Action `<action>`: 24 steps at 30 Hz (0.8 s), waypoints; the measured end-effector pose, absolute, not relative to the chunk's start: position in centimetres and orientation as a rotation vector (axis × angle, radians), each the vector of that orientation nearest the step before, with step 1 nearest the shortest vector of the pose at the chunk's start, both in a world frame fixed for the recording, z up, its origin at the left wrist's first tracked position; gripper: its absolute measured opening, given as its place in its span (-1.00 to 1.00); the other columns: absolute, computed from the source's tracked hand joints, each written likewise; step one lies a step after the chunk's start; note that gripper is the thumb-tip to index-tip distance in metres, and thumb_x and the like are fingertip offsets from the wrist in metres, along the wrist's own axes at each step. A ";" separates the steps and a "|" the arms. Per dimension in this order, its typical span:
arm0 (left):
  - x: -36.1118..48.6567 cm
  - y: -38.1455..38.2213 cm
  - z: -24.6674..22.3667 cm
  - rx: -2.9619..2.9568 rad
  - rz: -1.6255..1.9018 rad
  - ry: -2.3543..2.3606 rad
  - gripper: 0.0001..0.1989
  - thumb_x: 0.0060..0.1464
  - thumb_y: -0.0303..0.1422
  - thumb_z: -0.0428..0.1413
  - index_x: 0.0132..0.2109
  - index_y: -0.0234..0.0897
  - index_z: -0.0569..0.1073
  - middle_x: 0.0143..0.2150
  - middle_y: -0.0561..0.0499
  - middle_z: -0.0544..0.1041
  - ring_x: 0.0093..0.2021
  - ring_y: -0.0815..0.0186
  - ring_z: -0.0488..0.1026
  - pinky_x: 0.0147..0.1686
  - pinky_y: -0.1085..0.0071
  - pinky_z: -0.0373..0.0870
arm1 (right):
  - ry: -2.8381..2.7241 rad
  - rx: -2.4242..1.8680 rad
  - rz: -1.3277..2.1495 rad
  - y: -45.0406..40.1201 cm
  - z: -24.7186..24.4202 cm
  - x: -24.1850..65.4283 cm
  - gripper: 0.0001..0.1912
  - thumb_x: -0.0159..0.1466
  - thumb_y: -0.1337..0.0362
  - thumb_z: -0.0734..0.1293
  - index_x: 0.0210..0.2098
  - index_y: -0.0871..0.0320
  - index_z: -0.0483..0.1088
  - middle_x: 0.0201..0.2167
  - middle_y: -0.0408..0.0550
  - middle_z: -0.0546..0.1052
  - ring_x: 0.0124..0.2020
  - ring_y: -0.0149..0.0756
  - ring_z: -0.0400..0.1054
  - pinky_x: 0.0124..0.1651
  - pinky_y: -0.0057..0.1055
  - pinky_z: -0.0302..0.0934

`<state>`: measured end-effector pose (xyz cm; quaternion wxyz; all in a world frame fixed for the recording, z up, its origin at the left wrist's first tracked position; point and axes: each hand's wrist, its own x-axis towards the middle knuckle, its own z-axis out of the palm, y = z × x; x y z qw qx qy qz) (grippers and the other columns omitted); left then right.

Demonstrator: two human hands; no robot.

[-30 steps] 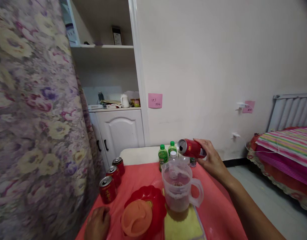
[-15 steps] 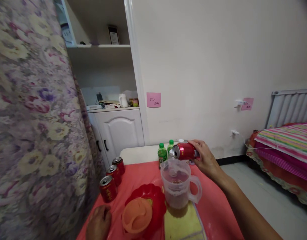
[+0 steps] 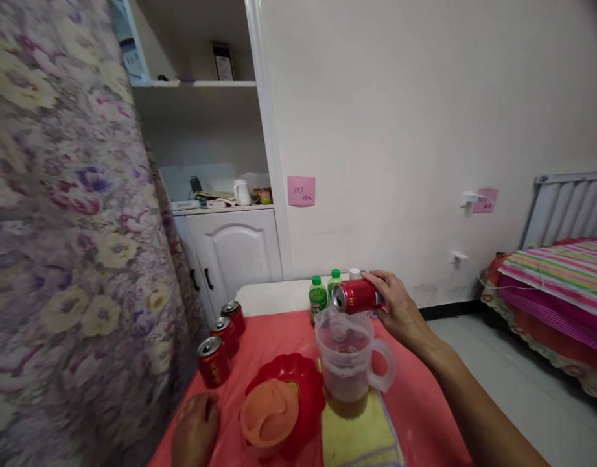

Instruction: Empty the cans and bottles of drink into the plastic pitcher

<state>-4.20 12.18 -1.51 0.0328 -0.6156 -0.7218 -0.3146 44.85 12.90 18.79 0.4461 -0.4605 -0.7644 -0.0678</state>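
My right hand [image 3: 395,305] is wrapped round a red can [image 3: 357,296], which lies on its side in the air with its opening over the rim of a clear plastic pitcher [image 3: 347,366]. Some liquid shows in the pitcher, which stands on a yellow cloth [image 3: 359,431]. My left hand [image 3: 196,425] rests on the table's left edge, fingers curled, near a red can [image 3: 213,362]; whether it holds anything is hidden. To its right an orange divided bowl [image 3: 269,415] sits on a red scalloped plate [image 3: 310,402].
Two more red cans [image 3: 224,335] stand in a row at the table's left. Green-capped bottles [image 3: 318,298] and a white-capped one are behind the pitcher. A floral curtain [image 3: 74,227] hangs at the left; a bed [image 3: 561,285] is at the right.
The can in my right hand is tipped slightly further, its mouth a little lower over the pitcher. The whole view has shifted slightly. My left hand stays by the table edge.
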 end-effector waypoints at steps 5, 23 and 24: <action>-4.1 12.2 -1.5 -1.903 -0.973 -2.229 -0.73 0.08 -0.30 -0.10 -0.26 -0.26 0.48 -0.17 -0.16 0.55 -0.11 0.08 0.48 0.01 0.19 0.36 | -1.904 -1.165 -0.187 12.7 18.9 44.8 -0.20 0.04 0.64 0.19 0.25 0.06 0.20 0.17 0.07 0.28 0.14 -0.09 0.18 0.24 -0.05 0.20; -4.1 12.3 -1.6 -1.892 -0.954 -2.222 -0.73 0.09 -0.28 -0.10 -0.26 -0.25 0.47 -0.17 -0.17 0.55 -0.09 0.06 0.48 -0.01 0.18 0.36 | -1.913 -1.207 -0.210 11.8 19.4 44.4 -0.30 0.14 0.60 0.20 0.25 0.07 0.23 0.19 0.12 0.28 0.16 -0.03 0.17 0.19 -0.03 0.25; -4.1 12.2 -1.6 -1.891 -0.953 -2.223 -0.73 0.09 -0.29 -0.10 -0.26 -0.25 0.47 -0.17 -0.16 0.56 -0.09 0.07 0.48 -0.02 0.19 0.37 | -1.914 -1.207 -0.214 11.8 19.4 44.4 -0.30 0.14 0.60 0.21 0.25 0.07 0.23 0.19 0.12 0.28 0.17 -0.03 0.17 0.19 -0.03 0.25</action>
